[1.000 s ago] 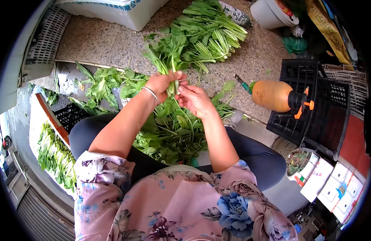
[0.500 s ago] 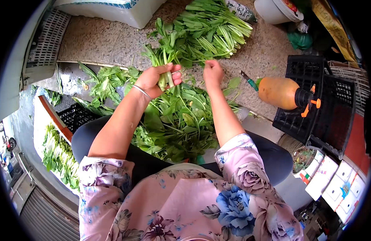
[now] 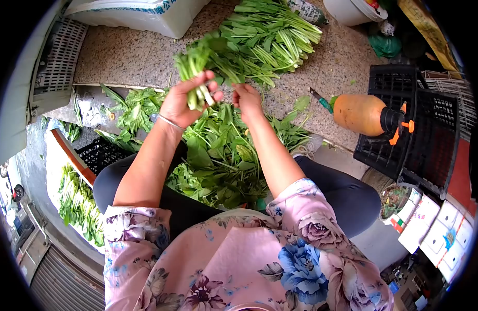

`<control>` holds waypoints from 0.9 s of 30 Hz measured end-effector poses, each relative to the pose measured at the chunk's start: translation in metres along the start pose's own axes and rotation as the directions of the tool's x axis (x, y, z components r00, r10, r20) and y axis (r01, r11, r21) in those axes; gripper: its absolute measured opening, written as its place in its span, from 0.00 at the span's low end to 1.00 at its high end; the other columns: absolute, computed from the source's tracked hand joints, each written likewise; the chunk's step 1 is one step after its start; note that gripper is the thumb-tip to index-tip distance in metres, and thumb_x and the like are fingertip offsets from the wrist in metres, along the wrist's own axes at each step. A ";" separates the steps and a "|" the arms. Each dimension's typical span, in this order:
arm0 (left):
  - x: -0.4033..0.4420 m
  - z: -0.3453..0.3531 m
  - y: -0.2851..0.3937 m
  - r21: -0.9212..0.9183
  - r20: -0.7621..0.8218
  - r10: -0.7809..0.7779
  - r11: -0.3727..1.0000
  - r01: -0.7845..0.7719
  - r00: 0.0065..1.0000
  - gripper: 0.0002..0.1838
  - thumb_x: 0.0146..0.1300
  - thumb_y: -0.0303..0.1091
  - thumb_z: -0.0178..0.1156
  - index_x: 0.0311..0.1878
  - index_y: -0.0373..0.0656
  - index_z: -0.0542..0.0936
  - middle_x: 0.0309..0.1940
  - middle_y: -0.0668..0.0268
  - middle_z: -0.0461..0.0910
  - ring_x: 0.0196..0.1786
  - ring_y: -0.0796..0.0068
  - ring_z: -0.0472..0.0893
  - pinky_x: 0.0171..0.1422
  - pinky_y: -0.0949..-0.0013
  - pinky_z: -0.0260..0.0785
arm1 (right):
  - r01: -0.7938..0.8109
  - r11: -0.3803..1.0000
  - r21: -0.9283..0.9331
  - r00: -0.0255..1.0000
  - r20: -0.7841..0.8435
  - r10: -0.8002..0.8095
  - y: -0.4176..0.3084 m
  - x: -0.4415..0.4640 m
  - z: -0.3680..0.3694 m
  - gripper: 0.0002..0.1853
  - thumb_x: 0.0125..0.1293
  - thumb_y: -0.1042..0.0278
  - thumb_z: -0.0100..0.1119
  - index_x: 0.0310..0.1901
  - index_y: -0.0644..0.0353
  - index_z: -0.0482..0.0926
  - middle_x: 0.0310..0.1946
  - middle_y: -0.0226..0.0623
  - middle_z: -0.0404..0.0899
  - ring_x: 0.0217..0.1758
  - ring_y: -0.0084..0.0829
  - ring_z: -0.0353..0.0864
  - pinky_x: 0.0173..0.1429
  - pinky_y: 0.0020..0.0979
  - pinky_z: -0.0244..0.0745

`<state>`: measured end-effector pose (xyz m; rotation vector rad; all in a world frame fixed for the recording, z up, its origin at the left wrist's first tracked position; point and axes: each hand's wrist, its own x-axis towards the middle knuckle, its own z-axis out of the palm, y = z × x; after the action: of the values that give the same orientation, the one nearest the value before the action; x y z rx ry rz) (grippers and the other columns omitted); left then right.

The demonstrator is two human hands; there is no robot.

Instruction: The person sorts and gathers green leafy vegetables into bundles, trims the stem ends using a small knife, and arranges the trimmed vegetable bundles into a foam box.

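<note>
My left hand [image 3: 184, 101] is closed around a small bunch of leafy greens [image 3: 198, 95], its pale stem ends toward me and its leaves pointing away, partly blurred. Just to the right, my right hand [image 3: 248, 102] has its fingers pinched on the stem end of a stalk of greens [image 3: 232, 76], whose leaves are smeared by motion. Beyond both hands a large pile of greens [image 3: 272, 39] lies on the stone slab, stems facing right. Below my hands, between my knees, is a heap of loose leaves [image 3: 223, 160].
To the right are a green-handled knife [image 3: 322, 101], an orange spray bottle [image 3: 359, 115] and black crates [image 3: 389, 150]. A white foam box [image 3: 166, 18] stands at the back left, a white bucket [image 3: 353, 11] at the back right. More greens fill a foam box [image 3: 81, 202] at left.
My right hand has moved left, close to my left hand, and now pinches a stalk. My left hand has shifted slightly left and up with its bunch.
</note>
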<state>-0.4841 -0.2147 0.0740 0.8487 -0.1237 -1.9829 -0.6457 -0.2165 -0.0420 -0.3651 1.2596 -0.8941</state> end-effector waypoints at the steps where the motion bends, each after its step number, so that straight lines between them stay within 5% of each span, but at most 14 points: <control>1: -0.003 0.004 0.007 -0.044 0.088 0.119 0.992 -0.115 0.989 0.08 0.62 0.29 0.50 0.42 0.37 0.72 0.35 0.64 0.75 0.40 0.72 0.76 0.47 0.66 0.73 | 0.066 0.998 -0.025 0.990 -0.121 -0.068 0.001 0.000 -0.007 0.08 0.66 0.69 0.46 0.36 0.63 0.74 0.18 0.29 0.71 0.17 0.19 0.66 0.19 0.20 0.58; 2: -0.003 0.002 0.013 -0.075 0.072 0.176 0.982 -0.171 0.982 0.08 0.62 0.29 0.50 0.42 0.37 0.71 0.36 0.63 0.75 0.42 0.72 0.76 0.47 0.66 0.72 | 0.025 0.999 -0.037 0.967 -0.251 -0.033 0.003 0.000 -0.014 0.08 0.64 0.68 0.48 0.37 0.62 0.75 0.19 0.26 0.69 0.18 0.15 0.64 0.18 0.17 0.57; 5: 0.001 0.001 0.011 -0.134 -0.083 0.218 0.965 -0.227 0.972 0.09 0.63 0.29 0.50 0.44 0.36 0.69 0.39 0.63 0.75 0.45 0.68 0.76 0.47 0.63 0.73 | 0.046 0.992 -0.118 0.982 -0.177 -0.066 -0.009 -0.029 -0.007 0.08 0.64 0.69 0.48 0.37 0.62 0.75 0.19 0.26 0.69 0.18 0.14 0.63 0.18 0.16 0.57; 7: 0.008 -0.013 -0.009 0.045 -0.391 -0.008 0.999 0.028 0.921 0.11 0.64 0.33 0.49 0.44 0.34 0.70 0.46 0.57 0.74 0.46 0.69 0.76 0.45 0.68 0.72 | 0.081 0.980 -0.181 0.996 -0.023 -0.086 -0.019 -0.054 0.013 0.08 0.63 0.69 0.48 0.36 0.61 0.76 0.21 0.27 0.70 0.18 0.14 0.64 0.19 0.15 0.58; 8: 0.007 -0.020 -0.018 0.106 -0.397 -0.079 0.986 0.131 0.914 0.14 0.65 0.35 0.48 0.48 0.34 0.70 0.46 0.57 0.75 0.45 0.70 0.75 0.43 0.70 0.71 | 0.149 0.942 -0.301 0.989 0.066 -0.136 -0.015 -0.058 0.019 0.08 0.63 0.67 0.49 0.35 0.61 0.76 0.19 0.26 0.70 0.18 0.16 0.65 0.20 0.17 0.60; 11: 0.006 -0.022 -0.027 0.198 -0.275 -0.111 0.965 0.169 0.955 0.14 0.66 0.38 0.45 0.48 0.39 0.71 0.40 0.63 0.78 0.43 0.72 0.76 0.39 0.69 0.69 | 0.465 0.592 -0.658 0.883 0.297 -0.363 -0.012 -0.066 0.028 0.16 0.63 0.53 0.50 0.32 0.59 0.77 0.16 0.27 0.70 0.20 0.21 0.71 0.26 0.24 0.66; 13: 0.005 -0.019 -0.024 0.232 -0.271 -0.149 0.949 0.214 0.951 0.12 0.65 0.36 0.47 0.45 0.39 0.72 0.39 0.65 0.77 0.44 0.71 0.76 0.43 0.66 0.70 | 0.227 0.678 -0.699 0.962 0.269 -0.045 -0.033 -0.061 0.016 0.27 0.62 0.39 0.44 0.32 0.58 0.80 0.20 0.32 0.76 0.23 0.24 0.75 0.28 0.26 0.68; 14: 0.006 -0.016 -0.026 0.189 -0.308 -0.121 0.964 0.185 0.944 0.11 0.65 0.34 0.47 0.45 0.38 0.72 0.39 0.65 0.76 0.46 0.70 0.76 0.46 0.65 0.70 | 0.220 0.820 -0.529 0.974 0.162 -0.157 -0.031 -0.048 0.007 0.27 0.62 0.40 0.44 0.32 0.59 0.79 0.22 0.34 0.78 0.22 0.24 0.74 0.28 0.25 0.69; 15: 0.007 -0.014 -0.026 0.145 -0.346 -0.093 0.978 0.151 0.934 0.10 0.65 0.33 0.48 0.45 0.38 0.72 0.39 0.65 0.75 0.47 0.70 0.75 0.48 0.63 0.70 | 0.277 0.757 -0.592 0.932 -0.026 -0.361 -0.039 -0.039 0.001 0.25 0.63 0.42 0.44 0.26 0.57 0.78 0.17 0.29 0.74 0.22 0.24 0.74 0.29 0.27 0.69; 17: 0.006 0.000 -0.018 0.082 -0.281 0.045 0.996 -0.023 0.959 0.10 0.63 0.30 0.50 0.46 0.36 0.69 0.42 0.64 0.73 0.50 0.66 0.75 0.50 0.60 0.71 | 0.274 0.478 -0.834 0.725 -0.148 -0.673 -0.036 0.006 -0.038 0.11 0.62 0.63 0.50 0.41 0.59 0.75 0.37 0.37 0.76 0.40 0.35 0.76 0.44 0.36 0.71; 18: 0.007 0.004 -0.017 0.071 -0.264 0.096 0.994 -0.080 0.960 0.10 0.63 0.30 0.51 0.45 0.36 0.70 0.40 0.64 0.73 0.48 0.66 0.75 0.49 0.61 0.71 | 0.080 0.276 -0.958 0.684 -0.149 -0.714 -0.037 0.024 -0.054 0.12 0.61 0.69 0.48 0.45 0.59 0.74 0.44 0.40 0.73 0.47 0.40 0.73 0.49 0.39 0.69; 21: 0.017 -0.007 -0.020 0.051 -0.341 0.067 0.997 -0.052 0.938 0.09 0.62 0.31 0.53 0.43 0.38 0.70 0.35 0.65 0.73 0.40 0.69 0.76 0.46 0.61 0.73 | 0.067 0.112 -0.991 0.712 -0.031 -0.701 -0.026 0.048 -0.085 0.13 0.58 0.71 0.51 0.45 0.60 0.75 0.46 0.41 0.72 0.49 0.41 0.71 0.51 0.39 0.68; 25: 0.018 -0.014 -0.027 0.033 -0.412 0.043 0.999 -0.032 0.910 0.05 0.61 0.29 0.53 0.40 0.41 0.70 0.31 0.66 0.73 0.31 0.73 0.74 0.37 0.67 0.72 | 0.105 0.298 -0.949 0.827 -0.083 -0.556 -0.028 0.045 -0.085 0.13 0.55 0.70 0.56 0.42 0.62 0.77 0.42 0.42 0.75 0.42 0.40 0.75 0.48 0.35 0.71; 27: 0.020 -0.024 -0.031 0.063 -0.425 -0.006 0.997 0.037 0.905 0.06 0.61 0.29 0.54 0.39 0.41 0.71 0.31 0.65 0.73 0.31 0.73 0.74 0.37 0.67 0.72 | 0.170 0.632 -0.756 0.873 -0.182 -0.452 -0.016 0.036 -0.081 0.11 0.51 0.72 0.62 0.36 0.68 0.78 0.31 0.38 0.79 0.34 0.31 0.78 0.40 0.28 0.73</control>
<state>-0.4979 -0.2078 0.0326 1.3135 0.0715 -1.7746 -0.7251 -0.2353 -0.0797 -1.1381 1.9263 -0.7309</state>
